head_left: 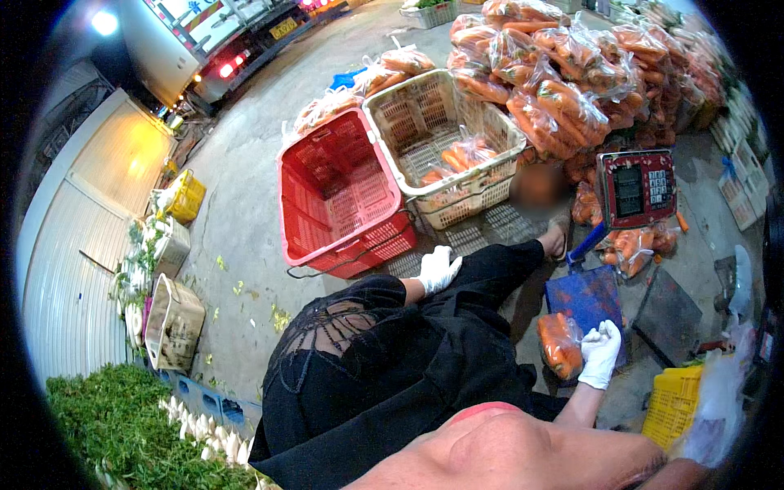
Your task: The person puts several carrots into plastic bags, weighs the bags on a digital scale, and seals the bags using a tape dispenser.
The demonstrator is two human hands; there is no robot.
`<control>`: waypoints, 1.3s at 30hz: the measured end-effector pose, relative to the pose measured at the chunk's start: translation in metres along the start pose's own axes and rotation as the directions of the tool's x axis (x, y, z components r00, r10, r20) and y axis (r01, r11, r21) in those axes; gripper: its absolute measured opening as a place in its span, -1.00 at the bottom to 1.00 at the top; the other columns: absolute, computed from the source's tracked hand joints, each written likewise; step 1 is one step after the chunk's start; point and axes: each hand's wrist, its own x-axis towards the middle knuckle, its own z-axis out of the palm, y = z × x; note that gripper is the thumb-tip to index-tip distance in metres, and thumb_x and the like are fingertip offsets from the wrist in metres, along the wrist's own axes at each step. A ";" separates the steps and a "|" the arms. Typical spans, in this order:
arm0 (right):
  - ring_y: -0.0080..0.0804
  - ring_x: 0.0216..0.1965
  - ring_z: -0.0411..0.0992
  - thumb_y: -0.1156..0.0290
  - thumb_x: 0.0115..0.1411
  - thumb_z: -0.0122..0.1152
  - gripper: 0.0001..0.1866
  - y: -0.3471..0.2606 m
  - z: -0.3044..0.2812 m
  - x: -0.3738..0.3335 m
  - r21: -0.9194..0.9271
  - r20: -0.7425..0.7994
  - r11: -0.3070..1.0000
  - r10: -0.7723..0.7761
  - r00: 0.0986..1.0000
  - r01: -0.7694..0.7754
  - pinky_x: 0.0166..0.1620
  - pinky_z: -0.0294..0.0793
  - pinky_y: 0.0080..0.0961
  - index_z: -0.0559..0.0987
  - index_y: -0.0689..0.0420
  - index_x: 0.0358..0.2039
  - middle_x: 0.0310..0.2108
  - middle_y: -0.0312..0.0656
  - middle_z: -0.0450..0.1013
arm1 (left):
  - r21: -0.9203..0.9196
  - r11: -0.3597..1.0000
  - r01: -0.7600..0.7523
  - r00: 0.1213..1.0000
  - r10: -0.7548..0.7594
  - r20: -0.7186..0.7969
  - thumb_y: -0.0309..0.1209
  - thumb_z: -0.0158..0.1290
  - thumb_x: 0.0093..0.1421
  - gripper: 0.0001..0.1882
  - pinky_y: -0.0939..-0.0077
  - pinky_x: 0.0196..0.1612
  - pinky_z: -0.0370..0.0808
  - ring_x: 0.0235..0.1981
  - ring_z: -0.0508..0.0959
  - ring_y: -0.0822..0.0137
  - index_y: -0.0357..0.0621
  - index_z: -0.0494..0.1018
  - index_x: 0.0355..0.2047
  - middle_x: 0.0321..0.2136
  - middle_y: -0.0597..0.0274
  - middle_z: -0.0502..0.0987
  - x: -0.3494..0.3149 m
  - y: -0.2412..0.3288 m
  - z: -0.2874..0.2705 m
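My left hand [438, 269], in a white glove, rests on my black-clothed leg with its fingers stretched out and nothing in it. My right hand [600, 353], also gloved in white, is closed at the edge of a clear plastic bag of carrots [560, 346]. That bag is at the near edge of the blue platform of a scale [581, 287]. On the scale's post stands a red-framed display with keys [638, 190]. An empty red plastic crate [347, 188] is ahead of my left hand. Beside it, a dirty white crate [465, 200] holds a few bagged carrots [467, 153].
A high pile of bagged carrots [563, 73] stands ahead on the right. More carrot bags [633, 247] lie beyond the scale. A yellow crate [674, 404] is near my right arm. Leafy white radishes [147, 425] lie at left. A truck [220, 49] is parked at far left.
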 end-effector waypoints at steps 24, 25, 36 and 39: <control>-0.57 -0.68 0.26 0.30 0.13 0.27 -0.83 0.010 0.024 -0.010 0.015 -0.033 1.000 -0.026 0.999 0.026 -0.62 0.30 -0.68 0.49 0.06 -0.48 -0.60 -0.38 0.38 | -0.041 0.996 0.079 0.996 -0.077 0.052 0.00 -0.01 0.25 -0.47 -0.03 -0.12 0.45 -0.19 0.52 -0.22 -0.23 0.36 -0.01 -0.11 -0.18 0.46 0.001 -0.004 0.006; -0.57 -0.68 0.25 0.30 0.13 0.28 -0.84 0.011 0.024 -0.010 -0.001 -0.013 1.000 -0.014 1.000 0.014 -0.62 0.30 -0.68 0.50 0.06 -0.47 -0.60 -0.38 0.38 | -0.038 0.997 0.067 0.998 -0.066 0.022 -0.01 0.00 0.25 -0.50 -0.04 -0.15 0.46 -0.22 0.53 -0.22 -0.18 0.36 -0.04 -0.13 -0.18 0.46 0.001 -0.004 0.006; -0.58 -0.64 0.20 0.35 0.15 0.24 -0.84 0.012 0.013 -0.008 0.007 -0.048 1.000 -0.002 0.999 0.002 -0.60 0.24 -0.65 0.46 0.12 -0.39 -0.54 -0.34 0.33 | -0.062 0.995 0.082 0.994 -0.078 0.077 0.01 -0.03 0.25 -0.45 -0.05 -0.15 0.45 -0.22 0.52 -0.22 -0.24 0.39 -0.02 -0.12 -0.19 0.47 -0.001 -0.003 0.003; -0.55 -0.67 0.25 0.34 0.16 0.23 -0.86 0.011 0.012 -0.010 -0.007 -0.013 0.999 0.033 0.999 -0.033 -0.60 0.30 -0.67 0.48 0.09 -0.44 -0.58 -0.36 0.38 | -0.103 0.987 0.123 0.989 -0.114 0.095 0.01 -0.03 0.25 -0.45 -0.04 -0.14 0.45 -0.21 0.52 -0.22 -0.25 0.39 -0.02 -0.12 -0.19 0.46 -0.001 -0.005 0.003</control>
